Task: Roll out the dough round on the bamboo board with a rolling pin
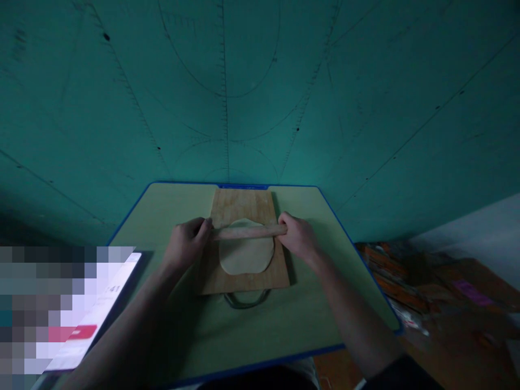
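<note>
A pale sheet of dough [246, 259], roughly round, lies flat on a wooden cutting board [244, 203]. Across its far part rests a wooden rolling pin [247, 233], held level from side to side. My left hand [187, 238] is closed around the pin's left end, past the board's left side. Around the right end my right hand [298, 234] is closed, near the board's right edge. Some dough shows on both the near and far sides of the pin. A dark handle [247, 301] sticks out from the board's near end.
The board lies on a light green table [317, 314] with a blue rim, set against a green wall [252, 119] marked with lines. A lit screen [97, 314], partly pixelated, stands at the left. Cardboard [467, 287] and other clutter sit on the floor at right.
</note>
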Tool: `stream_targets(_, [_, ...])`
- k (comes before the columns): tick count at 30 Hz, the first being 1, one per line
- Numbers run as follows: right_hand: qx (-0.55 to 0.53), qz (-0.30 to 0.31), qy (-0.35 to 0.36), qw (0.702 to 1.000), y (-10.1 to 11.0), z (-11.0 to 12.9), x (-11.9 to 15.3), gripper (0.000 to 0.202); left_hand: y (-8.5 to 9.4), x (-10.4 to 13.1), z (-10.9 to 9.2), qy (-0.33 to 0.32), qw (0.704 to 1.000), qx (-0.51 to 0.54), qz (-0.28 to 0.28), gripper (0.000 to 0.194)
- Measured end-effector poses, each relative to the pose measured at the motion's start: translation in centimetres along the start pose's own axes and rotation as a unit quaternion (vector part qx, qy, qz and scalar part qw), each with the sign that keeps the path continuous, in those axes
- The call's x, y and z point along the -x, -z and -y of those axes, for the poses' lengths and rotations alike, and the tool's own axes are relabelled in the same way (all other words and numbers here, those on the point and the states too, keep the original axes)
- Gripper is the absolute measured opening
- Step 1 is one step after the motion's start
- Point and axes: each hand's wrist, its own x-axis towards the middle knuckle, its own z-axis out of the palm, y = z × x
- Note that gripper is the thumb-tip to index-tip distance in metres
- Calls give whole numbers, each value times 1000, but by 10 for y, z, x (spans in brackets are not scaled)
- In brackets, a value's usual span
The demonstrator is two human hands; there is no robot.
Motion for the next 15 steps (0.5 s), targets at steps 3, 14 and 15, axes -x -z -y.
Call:
stream_targets(3, [-3,11,10,1000,-1,-1,1,12,0,0,-1,2,1000,-6,1,49])
stream_targets(14, [-24,36,28,999,-4,-2,1,16,3,2,-2,-15,1000,-26,-1,49])
stream_targets(15, [-25,39,28,999,-3,-1,1,16,3,2,-3,-15,999,-30,0,50])
